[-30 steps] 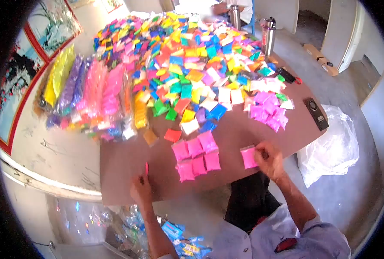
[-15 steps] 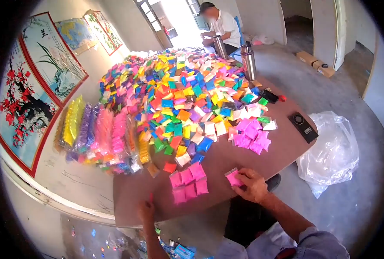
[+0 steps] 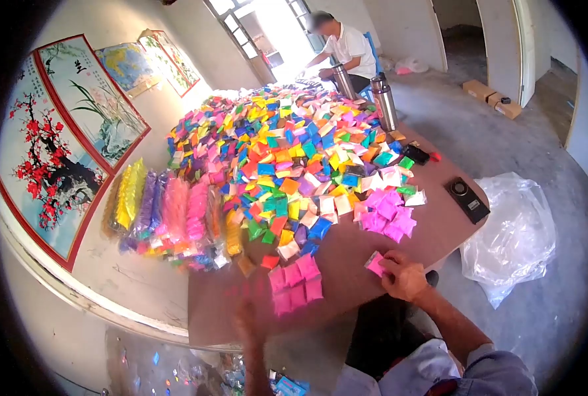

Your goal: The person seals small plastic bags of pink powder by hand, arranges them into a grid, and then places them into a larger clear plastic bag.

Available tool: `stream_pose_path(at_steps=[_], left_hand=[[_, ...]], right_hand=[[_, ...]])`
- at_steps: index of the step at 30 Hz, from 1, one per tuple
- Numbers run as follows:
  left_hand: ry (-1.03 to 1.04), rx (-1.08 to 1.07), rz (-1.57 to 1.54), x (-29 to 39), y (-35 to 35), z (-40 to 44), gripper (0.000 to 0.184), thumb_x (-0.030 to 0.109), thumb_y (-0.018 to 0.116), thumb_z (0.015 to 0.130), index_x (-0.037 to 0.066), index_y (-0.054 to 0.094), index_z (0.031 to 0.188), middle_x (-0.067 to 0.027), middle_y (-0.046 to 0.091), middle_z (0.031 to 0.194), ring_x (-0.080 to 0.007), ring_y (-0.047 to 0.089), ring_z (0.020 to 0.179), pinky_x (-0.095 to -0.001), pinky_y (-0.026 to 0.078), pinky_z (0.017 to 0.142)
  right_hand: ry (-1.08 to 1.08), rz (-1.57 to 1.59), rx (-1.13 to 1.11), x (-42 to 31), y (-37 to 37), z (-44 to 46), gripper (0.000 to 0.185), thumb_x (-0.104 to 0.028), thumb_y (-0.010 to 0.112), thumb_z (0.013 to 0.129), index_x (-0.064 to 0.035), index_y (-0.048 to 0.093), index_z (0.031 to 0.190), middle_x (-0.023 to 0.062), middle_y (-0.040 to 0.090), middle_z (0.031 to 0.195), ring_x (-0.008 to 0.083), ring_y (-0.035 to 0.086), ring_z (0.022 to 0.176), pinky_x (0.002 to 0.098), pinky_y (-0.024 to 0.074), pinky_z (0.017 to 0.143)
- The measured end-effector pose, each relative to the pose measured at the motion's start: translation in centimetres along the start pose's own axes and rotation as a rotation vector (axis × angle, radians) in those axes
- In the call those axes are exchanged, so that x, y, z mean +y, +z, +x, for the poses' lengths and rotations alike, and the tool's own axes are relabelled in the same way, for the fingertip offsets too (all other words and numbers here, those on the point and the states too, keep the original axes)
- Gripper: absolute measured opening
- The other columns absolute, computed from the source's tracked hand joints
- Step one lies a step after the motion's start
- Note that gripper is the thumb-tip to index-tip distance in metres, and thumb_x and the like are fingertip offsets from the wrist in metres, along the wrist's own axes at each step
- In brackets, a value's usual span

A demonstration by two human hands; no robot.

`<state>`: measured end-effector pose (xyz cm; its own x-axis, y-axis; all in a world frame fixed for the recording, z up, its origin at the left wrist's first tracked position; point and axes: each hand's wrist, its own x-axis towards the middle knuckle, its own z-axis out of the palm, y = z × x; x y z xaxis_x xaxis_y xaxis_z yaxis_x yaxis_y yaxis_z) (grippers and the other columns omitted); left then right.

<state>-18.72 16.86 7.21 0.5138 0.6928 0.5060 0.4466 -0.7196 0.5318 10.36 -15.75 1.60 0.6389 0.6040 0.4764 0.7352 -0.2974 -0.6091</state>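
Note:
My right hand [image 3: 406, 277] pinches a small clear packet with bright pink filling [image 3: 375, 264] just above the brown table [image 3: 346, 284], near its front edge. Left of it lies a block of pink packets [image 3: 296, 285] in two rows, side by side. My left hand [image 3: 246, 323] is over the table's near-left edge, smeared by motion, so its fingers are unclear. Faint pink streaks show above it; I cannot make out whether it holds anything. Farther back, a loose heap of pink packets [image 3: 386, 214] sits by the big pile.
A large pile of multicoloured packets [image 3: 294, 152] covers the far table. Long bagged strips of packets [image 3: 168, 211] are at left. Two steel flasks [image 3: 384, 105], a black device [image 3: 467, 198] and a plastic bag [image 3: 508, 231] are at right. A seated person [image 3: 346, 49] is behind.
My left hand has moved slightly right and is now blurred. My right hand still holds the pink packet. The whole view has shifted a little.

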Motion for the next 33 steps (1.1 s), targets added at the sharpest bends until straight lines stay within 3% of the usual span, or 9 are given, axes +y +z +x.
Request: stream_pose_path(at_steps=[1, 5, 8, 12, 17, 23, 25, 31, 33], left_hand=[[0.11, -0.019, -0.015, 2.4, 2.5, -0.9, 0.007, 0.009, 0.066, 0.102, 0.003, 0.068, 0.106, -0.0038, 0.067, 0.083, -0.0089, 0.063, 0.072, -0.0274, 0.055, 0.066], [0.133, -0.319, -0.393, 15.3, 9.0, -3.3, 0.018, 0.006, 0.07, 0.098, 0.003, 0.073, 0.115, -0.0066, 0.072, 0.101, -0.0121, 0.068, 0.085, -0.0292, 0.055, 0.074], [0.18, -0.32, -0.446, 18.9, 14.3, -4.6, 0.017, 0.006, 0.072, 0.096, 0.002, 0.073, 0.112, -0.0139, 0.075, 0.101, -0.0233, 0.072, 0.086, -0.0353, 0.057, 0.076], [0.316, -0.324, -0.343, 19.5, 17.9, -5.2, 0.014, 0.008, 0.073, 0.094, 0.003, 0.073, 0.108, -0.017, 0.072, 0.092, -0.0326, 0.071, 0.081, -0.0399, 0.057, 0.073], [0.312, -0.275, -0.227, 17.0, 19.3, -3.3, 0.013, 0.008, 0.074, 0.094, 0.003, 0.073, 0.105, -0.0165, 0.071, 0.09, -0.0312, 0.07, 0.077, -0.0395, 0.056, 0.072], [0.16, -0.296, -0.478, 18.7, 18.1, -2.3, 0.007, 0.007, 0.073, 0.093, 0.006, 0.072, 0.1, -0.0163, 0.07, 0.087, -0.0345, 0.071, 0.079, -0.0443, 0.056, 0.071], [0.266, -0.4, -0.416, 20.2, 17.7, -2.6, 0.01, 0.007, 0.073, 0.096, 0.002, 0.073, 0.105, -0.0169, 0.072, 0.093, -0.0297, 0.071, 0.084, -0.0378, 0.055, 0.075], [0.361, -0.388, -0.166, 19.3, 20.9, -2.0, 0.01, 0.009, 0.074, 0.096, 0.003, 0.074, 0.104, -0.0191, 0.071, 0.092, -0.0309, 0.07, 0.082, -0.0381, 0.055, 0.075], [0.327, -0.395, -0.296, 18.8, 21.7, -1.4, 0.008, 0.009, 0.073, 0.095, 0.004, 0.073, 0.101, -0.0178, 0.071, 0.091, -0.0345, 0.07, 0.083, -0.0419, 0.055, 0.074]], right_hand=[[0.01, 0.0, 0.016, 0.2, -0.4, -0.1, 0.035, -0.017, 0.074, 0.081, -0.0122, 0.074, 0.115, 0.0127, 0.068, 0.124, 0.036, 0.069, 0.112, 0.0461, 0.0588, 0.092], [0.062, 0.02, 0.046, 0.6, -1.3, -0.9, 0.033, -0.017, 0.075, 0.081, -0.0107, 0.075, 0.113, 0.014, 0.069, 0.122, 0.0372, 0.069, 0.109, 0.0454, 0.0588, 0.093], [-0.027, 0.055, 0.152, 1.7, -0.5, -1.7, 0.033, -0.016, 0.075, 0.081, -0.0092, 0.075, 0.114, 0.0152, 0.07, 0.121, 0.0373, 0.069, 0.109, 0.0459, 0.0586, 0.093], [-0.081, 0.07, 0.21, 2.2, 0.0, -1.9, 0.032, -0.014, 0.074, 0.082, -0.0072, 0.074, 0.113, 0.016, 0.07, 0.119, 0.0373, 0.069, 0.106, 0.0457, 0.0585, 0.091], [-0.107, 0.055, 0.242, 1.7, -0.1, -1.3, 0.03, -0.01, 0.073, 0.081, -0.0055, 0.074, 0.11, 0.0159, 0.07, 0.115, 0.0378, 0.07, 0.101, 0.0452, 0.0587, 0.089], [-0.089, 0.051, 0.261, 1.7, 0.1, -1.1, 0.028, -0.013, 0.074, 0.081, -0.0062, 0.075, 0.108, 0.0146, 0.07, 0.112, 0.0357, 0.07, 0.097, 0.0434, 0.0589, 0.086], [-0.094, 0.036, 0.264, 1.6, 0.2, -1.1, 0.028, -0.013, 0.074, 0.081, -0.0067, 0.075, 0.108, 0.0141, 0.07, 0.111, 0.0351, 0.07, 0.096, 0.0429, 0.059, 0.085], [-0.092, -0.004, 0.313, 1.9, 0.9, -1.2, 0.024, -0.013, 0.076, 0.08, -0.0088, 0.077, 0.104, 0.0114, 0.07, 0.107, 0.0331, 0.07, 0.092, 0.0419, 0.0592, 0.08], [-0.103, 0.003, 0.341, 1.8, 0.9, -1.0, 0.023, -0.012, 0.076, 0.08, -0.0087, 0.077, 0.102, 0.0108, 0.07, 0.106, 0.0325, 0.07, 0.092, 0.0416, 0.0594, 0.08]])
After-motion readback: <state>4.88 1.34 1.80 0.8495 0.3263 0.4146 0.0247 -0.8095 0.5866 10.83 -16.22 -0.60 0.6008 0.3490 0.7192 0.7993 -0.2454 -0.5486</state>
